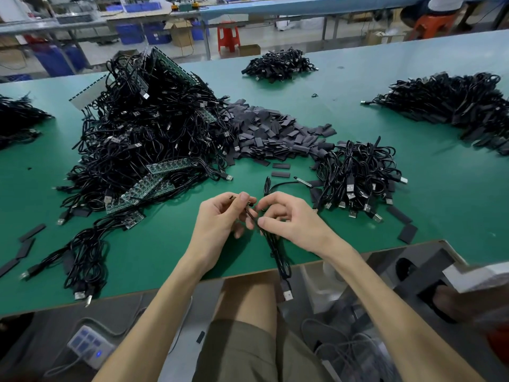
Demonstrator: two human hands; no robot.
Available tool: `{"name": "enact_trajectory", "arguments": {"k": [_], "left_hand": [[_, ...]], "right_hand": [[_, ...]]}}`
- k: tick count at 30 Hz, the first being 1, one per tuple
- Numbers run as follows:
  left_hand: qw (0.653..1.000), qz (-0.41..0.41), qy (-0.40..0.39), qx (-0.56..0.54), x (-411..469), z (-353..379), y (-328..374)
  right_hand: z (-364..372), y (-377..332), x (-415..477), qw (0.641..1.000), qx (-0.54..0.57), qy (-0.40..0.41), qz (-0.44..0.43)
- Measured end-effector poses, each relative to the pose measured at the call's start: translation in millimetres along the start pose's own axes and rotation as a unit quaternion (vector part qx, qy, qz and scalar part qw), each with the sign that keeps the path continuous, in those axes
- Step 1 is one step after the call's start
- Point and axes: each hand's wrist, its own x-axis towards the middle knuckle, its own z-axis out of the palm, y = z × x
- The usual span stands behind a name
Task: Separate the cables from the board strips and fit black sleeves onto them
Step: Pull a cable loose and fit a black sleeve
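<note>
Above the near edge of the green table (165, 244), my left hand (220, 219) pinches the small board end of a black cable (275, 244) between thumb and fingers. My right hand (289, 216) grips the same cable just below, fingers curled round it. The cable hangs down over the table edge and ends in a USB plug (287, 292). A big tangle of cables on green board strips (143, 139) lies to the left. Loose black sleeves (275, 133) are heaped behind my hands. A pile of sleeved cables (355, 175) sits to the right.
More cable piles lie at the far centre (278, 64), far right (451, 103) and far left (19, 119). Stray sleeves (407, 232) dot the table's right and left front. A cardboard box (248, 282) and a power strip (88, 346) sit below the table edge.
</note>
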Motion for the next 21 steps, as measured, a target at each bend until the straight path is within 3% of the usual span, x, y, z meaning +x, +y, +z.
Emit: {"name": "enact_trajectory", "arguments": {"k": [9, 21], "left_hand": [[0.997, 0.023, 0.040, 0.062, 0, 2, 2], [0.996, 0.050, 0.000, 0.071, 27, 15, 16]], "right_hand": [[0, -9, -5, 1.000, -0.001, 0.026, -0.018], [0, -12, -2, 0.997, 0.005, 0.074, -0.014]]}}
